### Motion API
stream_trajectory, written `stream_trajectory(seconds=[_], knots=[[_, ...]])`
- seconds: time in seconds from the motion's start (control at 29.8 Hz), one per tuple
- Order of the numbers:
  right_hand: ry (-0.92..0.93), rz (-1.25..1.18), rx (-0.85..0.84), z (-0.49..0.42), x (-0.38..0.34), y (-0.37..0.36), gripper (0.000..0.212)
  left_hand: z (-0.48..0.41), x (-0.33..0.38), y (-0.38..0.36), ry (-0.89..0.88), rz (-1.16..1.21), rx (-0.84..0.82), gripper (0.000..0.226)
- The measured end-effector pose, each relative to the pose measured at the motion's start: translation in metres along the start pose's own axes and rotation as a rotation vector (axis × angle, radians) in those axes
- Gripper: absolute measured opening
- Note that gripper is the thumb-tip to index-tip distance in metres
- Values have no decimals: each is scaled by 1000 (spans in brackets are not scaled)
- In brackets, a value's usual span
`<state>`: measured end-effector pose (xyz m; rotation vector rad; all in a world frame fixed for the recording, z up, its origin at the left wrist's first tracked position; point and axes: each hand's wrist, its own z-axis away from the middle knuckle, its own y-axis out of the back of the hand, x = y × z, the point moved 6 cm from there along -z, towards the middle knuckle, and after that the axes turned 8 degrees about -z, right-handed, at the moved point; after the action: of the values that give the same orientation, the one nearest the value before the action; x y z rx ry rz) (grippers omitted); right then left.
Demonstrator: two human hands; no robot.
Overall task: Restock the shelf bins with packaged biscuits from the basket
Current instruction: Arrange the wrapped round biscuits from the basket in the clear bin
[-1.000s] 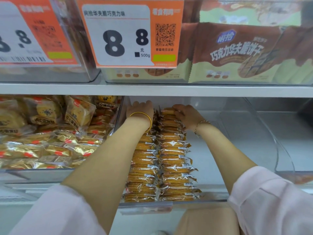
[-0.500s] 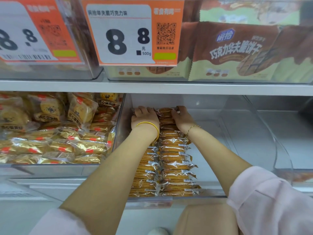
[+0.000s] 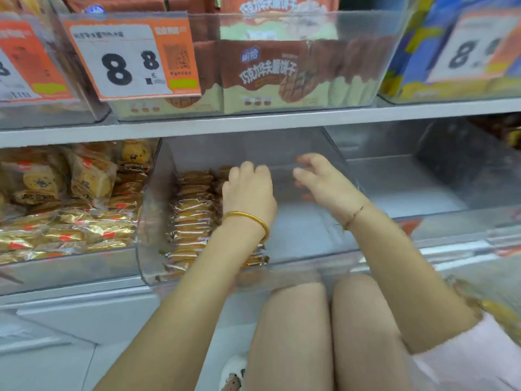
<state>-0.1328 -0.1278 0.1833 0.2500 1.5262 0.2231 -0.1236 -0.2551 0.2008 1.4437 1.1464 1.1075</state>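
Left hand (image 3: 248, 190) rests on the biscuit packs (image 3: 191, 213) beneath it, fingers bent down; can't tell if it's gripping. Probably squaring rows. Right hand (image 3: 324, 182) hovers loose and empty over bare bin (image 3: 304, 235) floor.

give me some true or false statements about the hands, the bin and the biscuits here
1. The biscuit packs are stacked in the left part of the clear bin. True.
2. The right hand holds a pack. False: it holds nothing and its fingers are loose.
3. The left hand has a gold bangle at its wrist. True.
4. The price tag on the shelf above reads 5.5. False: it reads 8.8.
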Motion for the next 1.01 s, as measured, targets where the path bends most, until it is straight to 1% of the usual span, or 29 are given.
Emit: stream_trajectory(seconds=[0.1, 0.17, 0.2, 0.27, 0.34, 0.4, 0.47, 0.5, 0.57, 0.64, 0.67, 0.7, 0.77, 0.87, 0.94, 1.01], knots=[[14, -188, 54, 74, 12, 61, 20, 36, 57, 9, -154, 343, 168, 46], [-49, -226, 102, 119, 40, 100, 19, 63, 105, 1, -290, 531, 180, 49], [-94, -229, 137, 140, 59, 119, 20, 76, 130, -9, -354, 584, 137, 49], [-195, -208, 227, 176, 102, 156, 20, 98, 183, -42, -463, 631, -24, 45], [-303, -153, 322, 209, 145, 188, 19, 117, 229, -79, -524, 629, -228, 35], [-388, -40, 389, 239, 183, 211, 19, 136, 269, -117, -588, 546, -437, 30], [-444, 186, 389, 262, 215, 223, 20, 155, 301, -154, -676, 376, -612, 27], [-473, 286, 369, 272, 230, 224, 21, 164, 313, -171, -721, 283, -680, 28], [-536, 444, 309, 287, 253, 219, 26, 182, 324, -203, -781, 133, -800, 37], [-575, 515, 287, 296, 267, 213, 30, 199, 326, -232, -786, 89, -953, 45], [-591, 515, 293, 301, 269, 212, 30, 205, 325, -241, -797, 60, -998, 56], [-599, 505, 303, 305, 270, 212, 30, 209, 323, -247, -821, 18, -1000, 69], [-606, 489, 299, 314, 269, 215, 29, 210, 322, -250, -857, -21, -920, 88], [-618, 472, 208, 328, 266, 215, 26, 211, 324, -246, -905, 12, -810, 103], [-653, 422, 131, 335, 264, 211, 26, 217, 327, -242, -948, 64, -767, 108], [-637, 357, 136, 337, 260, 208, 18, 225, 330, -239, -1040, 63, -698, 102]])
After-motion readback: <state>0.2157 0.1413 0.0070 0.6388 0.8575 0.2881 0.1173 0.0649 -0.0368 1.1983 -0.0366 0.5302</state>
